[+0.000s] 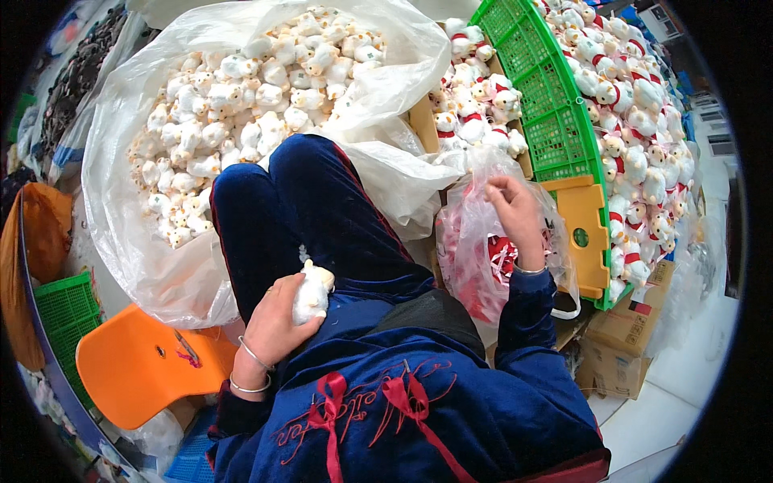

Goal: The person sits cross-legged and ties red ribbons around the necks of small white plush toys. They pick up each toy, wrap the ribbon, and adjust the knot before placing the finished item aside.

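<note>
Nearest, at the lower centre of the frame, a white toy (pixel 311 299) lies on the lap (pixel 362 282), with the left hand (pixel 278 315) closed around its side. Right of centre, the right hand (pixel 517 216) hangs over a clear bag (pixel 460 262) of red pieces (pixel 502 256), well apart from the left; its fingers are bent, and whether they pinch anything I cannot tell.

The step in hand looks like steadying the toy while reaching to the bag. A pick from there would call for fingertips separating one piece from the tangle, the toy kept firm.

Farther off, a big bag (pixel 415 48) of white toys (pixel 270 97) fills the upper left; at the upper right, a green crate (pixel 541 88) stands beside red-banded toys (pixel 636 161).
</note>
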The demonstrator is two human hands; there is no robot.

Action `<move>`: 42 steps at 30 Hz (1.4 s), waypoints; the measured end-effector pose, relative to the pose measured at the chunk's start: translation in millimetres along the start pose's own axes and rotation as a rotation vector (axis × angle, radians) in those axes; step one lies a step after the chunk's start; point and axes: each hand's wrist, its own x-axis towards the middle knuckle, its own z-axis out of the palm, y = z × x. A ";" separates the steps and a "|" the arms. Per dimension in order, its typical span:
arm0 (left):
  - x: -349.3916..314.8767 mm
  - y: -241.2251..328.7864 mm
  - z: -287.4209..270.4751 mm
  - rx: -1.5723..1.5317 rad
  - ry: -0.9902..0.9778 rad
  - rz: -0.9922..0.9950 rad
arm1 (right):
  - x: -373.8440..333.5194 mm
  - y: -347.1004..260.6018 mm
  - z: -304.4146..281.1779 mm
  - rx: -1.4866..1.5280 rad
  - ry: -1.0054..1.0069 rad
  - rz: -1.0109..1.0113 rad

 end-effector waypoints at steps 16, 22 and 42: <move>10.0 -4.8 -31.0 -0.676 0.464 0.071 | -30.5 -124.8 148.8 0.450 -0.904 -0.016; 6.8 3.2 -31.1 -0.535 0.584 0.181 | -33.2 -167.7 204.8 0.801 -1.052 -0.038; 35.3 6.3 14.8 -1.022 0.292 0.121 | -40.3 -157.6 139.8 0.342 -0.665 -0.125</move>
